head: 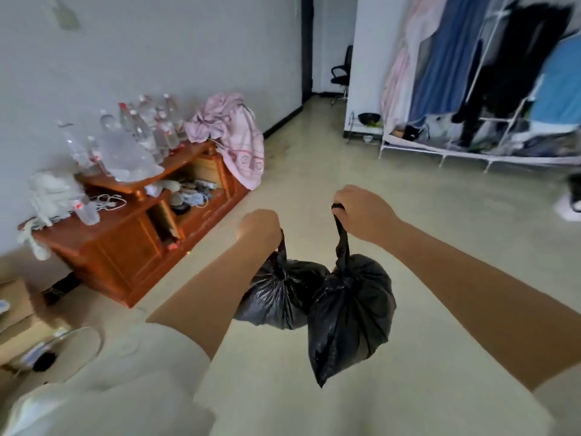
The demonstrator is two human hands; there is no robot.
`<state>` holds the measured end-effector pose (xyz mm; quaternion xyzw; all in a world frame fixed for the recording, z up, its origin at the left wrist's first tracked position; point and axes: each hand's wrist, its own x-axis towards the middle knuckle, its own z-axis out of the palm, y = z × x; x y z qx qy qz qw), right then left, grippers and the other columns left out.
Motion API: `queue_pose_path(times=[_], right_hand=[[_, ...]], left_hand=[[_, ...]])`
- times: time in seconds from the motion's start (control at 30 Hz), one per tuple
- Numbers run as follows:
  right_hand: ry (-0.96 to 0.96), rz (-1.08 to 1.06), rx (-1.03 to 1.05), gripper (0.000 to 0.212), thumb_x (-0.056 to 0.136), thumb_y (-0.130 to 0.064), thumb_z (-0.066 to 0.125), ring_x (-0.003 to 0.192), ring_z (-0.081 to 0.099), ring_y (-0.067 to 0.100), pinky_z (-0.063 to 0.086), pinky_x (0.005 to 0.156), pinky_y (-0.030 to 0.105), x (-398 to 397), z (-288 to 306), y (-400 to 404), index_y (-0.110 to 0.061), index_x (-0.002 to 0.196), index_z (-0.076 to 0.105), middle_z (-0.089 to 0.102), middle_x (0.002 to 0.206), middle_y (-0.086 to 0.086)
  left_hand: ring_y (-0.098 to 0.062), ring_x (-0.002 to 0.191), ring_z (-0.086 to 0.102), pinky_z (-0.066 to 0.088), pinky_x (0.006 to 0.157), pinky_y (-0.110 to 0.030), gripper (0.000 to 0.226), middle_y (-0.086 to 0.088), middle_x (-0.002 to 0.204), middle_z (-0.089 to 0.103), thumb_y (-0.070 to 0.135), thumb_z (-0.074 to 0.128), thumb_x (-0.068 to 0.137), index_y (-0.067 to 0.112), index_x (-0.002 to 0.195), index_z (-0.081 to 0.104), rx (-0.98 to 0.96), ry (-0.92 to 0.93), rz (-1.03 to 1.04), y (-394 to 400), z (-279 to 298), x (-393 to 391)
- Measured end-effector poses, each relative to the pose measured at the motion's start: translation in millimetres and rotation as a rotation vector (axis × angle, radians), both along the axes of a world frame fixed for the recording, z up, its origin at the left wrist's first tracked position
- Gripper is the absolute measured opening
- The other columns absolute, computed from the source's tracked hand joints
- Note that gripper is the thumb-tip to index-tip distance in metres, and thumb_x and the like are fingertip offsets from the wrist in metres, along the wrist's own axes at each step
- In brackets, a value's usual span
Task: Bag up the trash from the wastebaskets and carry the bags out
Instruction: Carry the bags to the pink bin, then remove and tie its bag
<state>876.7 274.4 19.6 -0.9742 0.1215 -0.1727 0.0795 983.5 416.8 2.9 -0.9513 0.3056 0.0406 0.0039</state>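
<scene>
Two tied black trash bags hang in front of me above the pale floor. My left hand [260,229] grips the knotted neck of the smaller bag [279,294]. My right hand [361,212] grips the twisted top of the larger bag [350,313], which hangs lower and touches the smaller one. Both bags are off the floor. No wastebasket shows in the head view.
A low wooden cabinet [132,243] with several plastic bottles [138,133] and a pink cloth [232,133] stands along the left wall. A clothes rack [490,89] fills the right. A doorway [327,73] with a black chair lies ahead. Cardboard boxes [19,319] sit at lower left.
</scene>
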Motion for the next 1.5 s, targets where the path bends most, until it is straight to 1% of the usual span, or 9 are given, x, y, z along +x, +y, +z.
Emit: queue_pose_path(times=[0.23, 0.5, 0.77, 0.87, 0.97, 1.07, 1.2, 1.33, 1.5], right_hand=[[0.034, -0.296, 0.017, 0.023, 0.094, -0.016, 0.038, 0.093, 0.056, 0.028, 0.042, 0.076, 0.031, -54.8, -8.3, -204.3, -0.002, 0.100, 0.056, 0.057, 0.104, 0.013], [0.154, -0.521, 0.035, 0.024, 0.094, -0.015, 0.040, 0.098, 0.054, 0.031, 0.043, 0.081, 0.036, -62.9, -7.4, -420.1, 0.001, 0.100, 0.057, 0.056, 0.107, 0.018], [0.393, -0.679, 0.034, 0.026, 0.092, -0.014, 0.041, 0.099, 0.055, 0.034, 0.046, 0.083, 0.039, -37.8, -1.9, -628.0, 0.003, 0.100, 0.059, 0.054, 0.110, 0.018], [0.407, -0.712, 0.030, 0.026, 0.092, -0.015, 0.040, 0.101, 0.053, 0.031, 0.043, 0.078, 0.035, -22.5, -19.2, -697.0, 0.001, 0.102, 0.058, 0.051, 0.112, 0.015], [0.393, -0.726, 0.052, 0.025, 0.092, -0.015, 0.040, 0.102, 0.053, 0.032, 0.042, 0.076, 0.035, -3.7, -36.7, -771.8, 0.001, 0.101, 0.057, 0.051, 0.112, 0.016], [0.351, -0.711, 0.059, 0.025, 0.092, -0.015, 0.041, 0.101, 0.053, 0.034, 0.045, 0.079, 0.039, 11.3, -52.0, -855.7, 0.003, 0.100, 0.057, 0.051, 0.111, 0.017], [0.272, -0.696, 0.074, 0.025, 0.092, -0.015, 0.042, 0.098, 0.053, 0.035, 0.044, 0.077, 0.039, 29.8, -61.3, -980.0, 0.003, 0.098, 0.058, 0.051, 0.108, 0.018], [0.270, -0.711, 0.079, 0.025, 0.092, -0.014, 0.042, 0.100, 0.052, 0.035, 0.044, 0.080, 0.041, 38.9, -61.4, -1093.3, 0.003, 0.100, 0.058, 0.052, 0.108, 0.018], [0.296, -0.744, 0.111, 0.025, 0.092, -0.013, 0.041, 0.100, 0.053, 0.033, 0.046, 0.081, 0.039, 46.2, -69.7, -1231.1, 0.003, 0.100, 0.059, 0.052, 0.109, 0.017]], left_hand=[[-0.027, 0.096, 0.058, 0.038, 0.070, -0.028, 0.024, -0.006, 0.085, 0.054, 0.012, 0.041, 0.095, 0.004, 0.105, 0.061, -0.119, 0.124, -0.181, -227.7, -6.5, -18.6], [-0.029, 0.105, 0.057, 0.044, 0.081, -0.033, 0.028, -0.013, 0.114, 0.059, 0.021, 0.041, 0.096, 0.003, 0.109, 0.058, -0.192, 0.127, -0.482, -472.1, -4.6, -10.5], [-0.026, 0.078, 0.052, 0.038, 0.065, -0.029, 0.020, -0.005, 0.077, 0.046, 0.011, 0.043, 0.094, 0.005, 0.095, 0.061, -0.062, -0.007, -0.750, -696.6, 3.4, 21.9], [-0.029, 0.084, 0.058, 0.039, 0.064, -0.028, 0.019, 0.001, 0.063, 0.032, 0.008, 0.044, 0.092, 0.004, 0.094, 0.062, -0.037, -0.041, -0.787, -771.8, -5.2, 36.7], [-0.028, 0.086, 0.056, 0.039, 0.065, -0.029, 0.019, -0.001, 0.072, 0.038, 0.008, 0.043, 0.093, 0.001, 0.096, 0.061, -0.024, -0.053, -0.801, -850.3, -20.1, 56.0], [-0.024, 0.075, 0.048, 0.037, 0.064, -0.027, 0.026, 0.000, 0.064, 0.034, 0.007, 0.043, 0.093, 0.006, 0.068, 0.050, 0.004, -0.069, -0.761, -934.2, -34.4, 76.1], [-0.023, 0.075, 0.046, 0.037, 0.065, -0.027, 0.021, 0.000, 0.061, 0.032, 0.008, 0.046, 0.092, 0.008, 0.071, 0.047, 0.029, -0.040, -0.704, -1057.8, -38.2, 102.3], [-0.022, 0.073, 0.046, 0.036, 0.063, -0.026, 0.034, 0.000, 0.062, 0.031, 0.008, 0.047, 0.091, 0.010, 0.058, 0.040, 0.050, -0.017, -0.680, -1170.9, -40.8, 117.9], [-0.020, 0.076, 0.047, 0.037, 0.065, -0.024, 0.018, 0.001, 0.064, 0.031, 0.009, 0.047, 0.092, 0.008, 0.075, 0.050, 0.098, 0.043, -0.698, -1305.8, -55.8, 128.6]])
